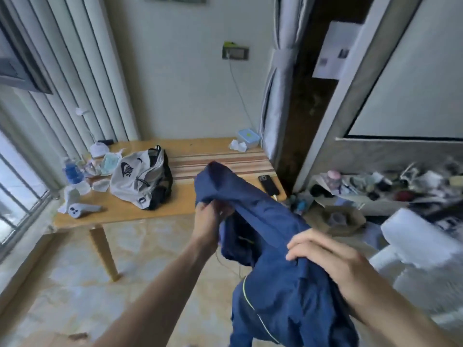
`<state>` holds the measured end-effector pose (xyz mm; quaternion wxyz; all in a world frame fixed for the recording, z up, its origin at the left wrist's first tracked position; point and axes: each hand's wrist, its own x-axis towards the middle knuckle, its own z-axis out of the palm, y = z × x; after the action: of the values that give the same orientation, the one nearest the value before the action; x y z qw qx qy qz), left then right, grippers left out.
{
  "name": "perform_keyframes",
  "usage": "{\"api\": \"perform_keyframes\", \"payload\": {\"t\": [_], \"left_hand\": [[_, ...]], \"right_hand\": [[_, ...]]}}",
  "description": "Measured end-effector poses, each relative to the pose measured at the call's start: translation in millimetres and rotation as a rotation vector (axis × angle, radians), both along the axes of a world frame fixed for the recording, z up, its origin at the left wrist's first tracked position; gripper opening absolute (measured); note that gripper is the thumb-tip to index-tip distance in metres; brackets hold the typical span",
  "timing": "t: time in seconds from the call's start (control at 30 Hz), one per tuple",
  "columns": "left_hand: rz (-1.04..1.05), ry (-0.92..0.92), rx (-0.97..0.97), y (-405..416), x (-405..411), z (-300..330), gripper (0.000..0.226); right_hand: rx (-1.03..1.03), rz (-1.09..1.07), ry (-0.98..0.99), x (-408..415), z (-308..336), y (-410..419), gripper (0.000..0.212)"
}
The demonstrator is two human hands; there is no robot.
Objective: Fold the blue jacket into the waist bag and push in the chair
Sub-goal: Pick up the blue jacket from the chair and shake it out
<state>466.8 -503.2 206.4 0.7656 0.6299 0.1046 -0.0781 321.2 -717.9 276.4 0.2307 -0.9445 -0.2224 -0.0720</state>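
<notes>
blue jacket (273,249) held up in front of the counter (125,211), its lower part cut off at frame bottom. left hand (209,216) fingers pinched on a fold, fingertips hidden in cloth. right hand (330,261) fingers curled over bunched fabric. grey waist bag (136,179) on counter reads "nike". right-side clutter blurred.

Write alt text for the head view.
Two bare hands, left hand and right hand, hold a crumpled dark blue fabric jacket in the air. Beyond it, a grey fabric waist bag lies on a light wooden table.
</notes>
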Motion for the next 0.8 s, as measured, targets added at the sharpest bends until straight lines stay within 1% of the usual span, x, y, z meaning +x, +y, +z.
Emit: {"api": "perform_keyframes", "payload": {"t": [0.07, 0.13, 0.17, 0.2, 0.23, 0.3, 0.33, 0.37, 0.4, 0.43, 0.47, 0.5, 0.53, 0.57, 0.6, 0.63, 0.67, 0.7, 0.73, 0.77, 0.8], "left_hand": [[0.054, -0.156, -0.011, 1, 19, 30, 0.030], [0.037, -0.336, 0.054, 3, 44, 62, 0.021], [0.011, -0.435, 0.070, 2, 59, 79, 0.017], [-0.019, -0.518, 0.091, 0, 72, 94, 0.018], [-0.050, -0.592, 0.093, -1, 79, 109, 0.018], [-0.131, -0.735, 0.090, -1, 105, 133, 0.017], [-0.155, -0.815, 0.128, 1, 119, 141, 0.016], [-0.167, -0.902, 0.206, 5, 134, 150, 0.014], [-0.170, -0.997, 0.283, 12, 149, 157, 0.012], [-0.174, -1.099, 0.349, 21, 165, 164, 0.010], [-0.183, -1.203, 0.406, 31, 183, 169, 0.010], [-0.179, -1.291, 0.480, 43, 204, 171, 0.017], [-0.156, -1.366, 0.581, 56, 224, 170, 0.032], [-0.123, -1.379, 0.684, 68, 244, 167, 0.053], [-0.098, -1.304, 0.756, 79, 262, 162, 0.079], [-0.115, -1.158, 0.797, 87, 279, 153, 0.105], [-0.184, -0.977, 0.781, 93, 292, 144, 0.125], [-0.272, -0.813, 0.728, 99, 308, 133, 0.131], [-0.364, -0.671, 0.694, 104, 324, 125, 0.121], [-0.453, -0.576, 0.701, 114, 335, 122, 0.097], [-0.505, -0.530, 0.728, 127, 350, 124, 0.072]], "right_hand": [[-0.078, -0.128, 0.051, 14, 4, -19, 0.061], [-0.059, -0.299, 0.089, 45, 12, -27, 0.090], [-0.033, -0.365, 0.077, 68, 18, -23, 0.096], [0.008, -0.409, 0.038, 89, 24, -15, 0.097], [0.035, -0.438, -0.051, 112, 29, -4, 0.100], [0.116, -0.474, -0.196, 169, 41, 24, 0.112], [0.205, -0.472, -0.202, 200, 45, 37, 0.102], [0.317, -0.457, -0.185, 231, 51, 50, 0.075], [0.428, -0.460, -0.169, 260, 55, 59, 0.044], [0.525, -0.463, -0.173, 286, 59, 65, 0.022], [0.598, -0.458, -0.192, 308, 65, 69, 0.012], [0.644, -0.444, -0.215, 325, 73, 74, 0.008], [0.677, -0.414, -0.245, 338, 81, 77, 0.007], [0.708, -0.390, -0.265, 349, 90, 81, 0.009], [0.758, -0.370, -0.277, 360, 99, 85, 0.010], [0.807, -0.353, -0.289, 369, 107, 91, 0.011], [0.853, -0.330, -0.291, 380, 112, 96, 0.011], [0.880, -0.317, -0.288, 388, 117, 101, 0.011], [0.898, -0.313, -0.279, 397, 119, 104, 0.012], [0.898, -0.310, -0.270, 405, 121, 105, 0.010], [0.901, -0.303, -0.258, 412, 124, 106, 0.010]]}}
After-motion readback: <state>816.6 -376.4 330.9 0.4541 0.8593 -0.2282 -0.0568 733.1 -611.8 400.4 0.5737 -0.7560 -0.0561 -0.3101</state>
